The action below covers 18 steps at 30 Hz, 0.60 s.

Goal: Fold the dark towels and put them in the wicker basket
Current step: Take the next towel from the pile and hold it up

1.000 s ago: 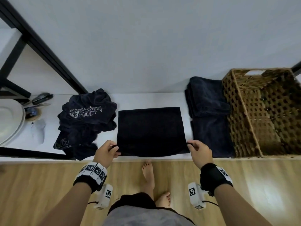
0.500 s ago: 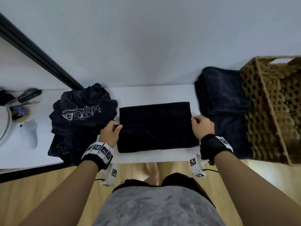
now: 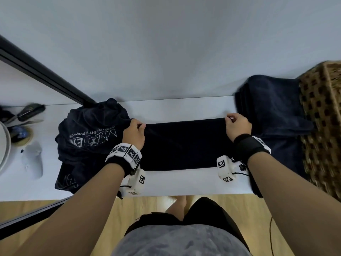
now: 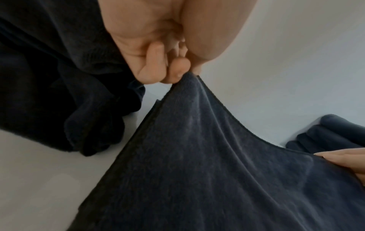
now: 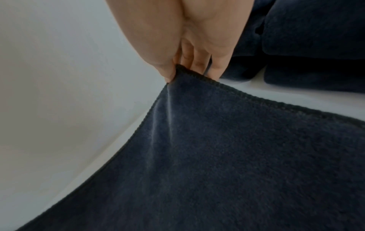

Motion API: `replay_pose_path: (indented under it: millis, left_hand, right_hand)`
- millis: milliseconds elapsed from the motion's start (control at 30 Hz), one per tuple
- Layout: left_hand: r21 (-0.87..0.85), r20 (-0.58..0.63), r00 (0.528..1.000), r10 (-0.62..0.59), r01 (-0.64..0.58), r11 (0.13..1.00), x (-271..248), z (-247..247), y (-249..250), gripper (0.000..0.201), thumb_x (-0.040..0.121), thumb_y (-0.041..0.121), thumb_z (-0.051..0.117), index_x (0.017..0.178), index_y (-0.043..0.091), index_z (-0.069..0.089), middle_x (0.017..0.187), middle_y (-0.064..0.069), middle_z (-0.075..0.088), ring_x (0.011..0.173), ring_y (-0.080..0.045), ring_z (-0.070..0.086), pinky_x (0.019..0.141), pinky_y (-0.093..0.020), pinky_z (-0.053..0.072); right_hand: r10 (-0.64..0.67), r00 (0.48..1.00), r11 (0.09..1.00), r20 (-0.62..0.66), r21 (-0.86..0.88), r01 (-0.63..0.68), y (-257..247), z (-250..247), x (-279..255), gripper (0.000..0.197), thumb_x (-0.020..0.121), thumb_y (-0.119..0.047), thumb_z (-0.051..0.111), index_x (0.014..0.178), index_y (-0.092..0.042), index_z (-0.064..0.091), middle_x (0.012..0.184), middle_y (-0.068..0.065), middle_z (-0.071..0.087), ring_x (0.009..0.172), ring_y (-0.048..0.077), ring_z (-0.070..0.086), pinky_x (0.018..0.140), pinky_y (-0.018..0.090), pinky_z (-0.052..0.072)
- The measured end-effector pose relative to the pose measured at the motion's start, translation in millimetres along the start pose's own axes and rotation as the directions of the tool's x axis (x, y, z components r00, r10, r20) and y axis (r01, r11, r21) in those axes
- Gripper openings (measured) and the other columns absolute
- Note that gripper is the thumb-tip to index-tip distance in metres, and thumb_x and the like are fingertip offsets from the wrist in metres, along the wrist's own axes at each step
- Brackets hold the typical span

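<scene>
A dark towel (image 3: pixel 184 145) lies folded on the white shelf (image 3: pixel 180 182) in front of me. My left hand (image 3: pixel 135 133) pinches its far left corner (image 4: pixel 185 78) between thumb and fingers. My right hand (image 3: pixel 236 124) pinches the far right corner (image 5: pixel 177 68) the same way. Both corners are held a little above the shelf, near the wall. A stack of folded dark towels (image 3: pixel 271 111) sits to the right, against the wicker basket (image 3: pixel 324 115) at the right edge. A heap of unfolded dark towels with white lettering (image 3: pixel 88 137) lies to the left, touching my left hand.
A black frame post (image 3: pixel 42 74) slants down to the shelf behind the heap. Small dark items (image 3: pixel 27 111) and a white plate edge (image 3: pixel 3 145) sit at the far left. The wall (image 3: pixel 166 52) stands close behind the shelf. Wooden floor (image 3: pixel 103 228) lies below.
Both hands carried the towel's near edge away from me, over onto its far edge, halving it. The camera moved closer and the basket slid toward the right edge of view.
</scene>
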<state>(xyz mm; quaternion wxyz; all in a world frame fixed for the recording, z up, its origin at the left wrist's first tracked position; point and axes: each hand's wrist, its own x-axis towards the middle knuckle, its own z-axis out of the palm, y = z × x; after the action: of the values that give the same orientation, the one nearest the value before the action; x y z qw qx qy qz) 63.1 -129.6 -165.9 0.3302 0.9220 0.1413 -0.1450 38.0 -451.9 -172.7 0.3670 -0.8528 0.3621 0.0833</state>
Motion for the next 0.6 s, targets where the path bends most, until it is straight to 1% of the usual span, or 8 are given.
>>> replay_pose_path:
  millis: [100, 167, 267, 333, 400, 500, 533, 600]
  left_hand:
    - [0.034, 0.079, 0.995, -0.063, 0.060, 0.998, 2, 0, 0, 0.028, 0.099, 0.023, 0.052, 0.117, 0.002, 0.052, 0.109, -0.016, 0.064, 0.095, -0.033, 0.063, 0.084, -0.038, 0.052]
    - [0.111, 0.096, 0.995, -0.028, 0.017, 0.994, -3, 3, 1, 0.036, 0.098, 0.023, 0.056, 0.127, 0.004, 0.048, 0.124, -0.016, 0.056, 0.108, -0.033, 0.059, 0.092, -0.038, 0.049]
    - [0.229, 0.079, 0.990, 0.117, -0.132, 0.964, -16, 14, 9, 0.037, 0.097, 0.022, 0.057, 0.130, 0.007, 0.049, 0.134, -0.012, 0.042, 0.103, -0.031, 0.059, 0.085, -0.037, 0.050]
    - [0.240, 0.196, 0.952, 0.237, -0.280, 0.929, -25, 28, 15, 0.040, 0.096, 0.019, 0.058, 0.133, 0.008, 0.050, 0.140, -0.008, 0.039, 0.110, -0.029, 0.058, 0.092, -0.039, 0.049]
    - [0.231, 0.383, 0.867, 0.317, -0.423, 0.876, -32, 47, 19, 0.053, 0.094, 0.019, 0.061, 0.143, 0.012, 0.043, 0.155, -0.002, 0.028, 0.127, -0.023, 0.050, 0.102, -0.037, 0.044]
    - [0.307, 0.596, 0.755, 0.274, -0.530, 0.791, -38, 69, 15, 0.081, 0.090, 0.032, 0.067, 0.155, 0.024, 0.019, 0.163, 0.012, -0.007, 0.126, -0.019, 0.051, 0.089, -0.039, 0.054]
    - [0.351, 0.621, 0.747, 0.236, -0.534, 0.769, -38, 71, 11, 0.088, 0.088, 0.038, 0.068, 0.156, 0.029, 0.012, 0.161, 0.015, -0.015, 0.119, -0.020, 0.055, 0.083, -0.040, 0.056]
    - [0.441, 0.608, 0.776, 0.165, -0.504, 0.743, -35, 68, 0, 0.094, 0.087, 0.049, 0.065, 0.155, 0.036, 0.001, 0.158, 0.017, -0.024, 0.111, -0.022, 0.058, 0.076, -0.039, 0.057]
  right_hand:
    - [-0.010, 1.000, 1.000, 0.028, -0.028, 0.011, 2, 4, 2, 0.042, 0.095, -0.022, 0.060, 0.135, -0.010, 0.056, 0.126, 0.011, 0.063, 0.119, 0.028, 0.056, 0.101, 0.028, 0.038]
    - [-0.076, 0.997, 0.991, 0.028, -0.112, 0.079, 6, 8, -1, 0.043, 0.093, -0.022, 0.063, 0.133, -0.009, 0.057, 0.129, 0.016, 0.059, 0.119, 0.030, 0.055, 0.103, 0.032, 0.039]
    - [-0.245, 0.967, 0.948, 0.065, -0.192, 0.253, 10, 17, -18, 0.034, 0.089, -0.019, 0.067, 0.122, -0.009, 0.065, 0.124, 0.013, 0.061, 0.109, 0.032, 0.058, 0.101, 0.036, 0.043]
    - [-0.365, 0.913, 0.904, 0.184, -0.162, 0.395, 9, 30, -34, 0.035, 0.086, -0.016, 0.070, 0.121, -0.010, 0.067, 0.130, 0.009, 0.058, 0.106, 0.030, 0.061, 0.100, 0.034, 0.045]
    - [-0.445, 0.810, 0.833, 0.383, -0.154, 0.531, 7, 49, -51, 0.050, 0.084, -0.019, 0.073, 0.132, -0.013, 0.060, 0.148, 0.004, 0.044, 0.115, 0.026, 0.059, 0.102, 0.031, 0.044]
    - [-0.395, 0.647, 0.708, 0.652, -0.232, 0.667, 9, 75, -63, 0.080, 0.086, -0.034, 0.072, 0.153, -0.025, 0.029, 0.164, -0.011, -0.002, 0.125, 0.020, 0.052, 0.094, 0.035, 0.051]
    - [-0.364, 0.636, 0.685, 0.680, -0.267, 0.677, 12, 75, -60, 0.087, 0.086, -0.039, 0.071, 0.155, -0.028, 0.020, 0.163, -0.015, -0.011, 0.125, 0.021, 0.052, 0.091, 0.038, 0.053]
    - [-0.331, 0.676, 0.697, 0.658, -0.313, 0.645, 23, 67, -47, 0.095, 0.084, -0.046, 0.071, 0.156, -0.032, 0.010, 0.160, -0.020, -0.018, 0.129, 0.022, 0.048, 0.093, 0.041, 0.052]
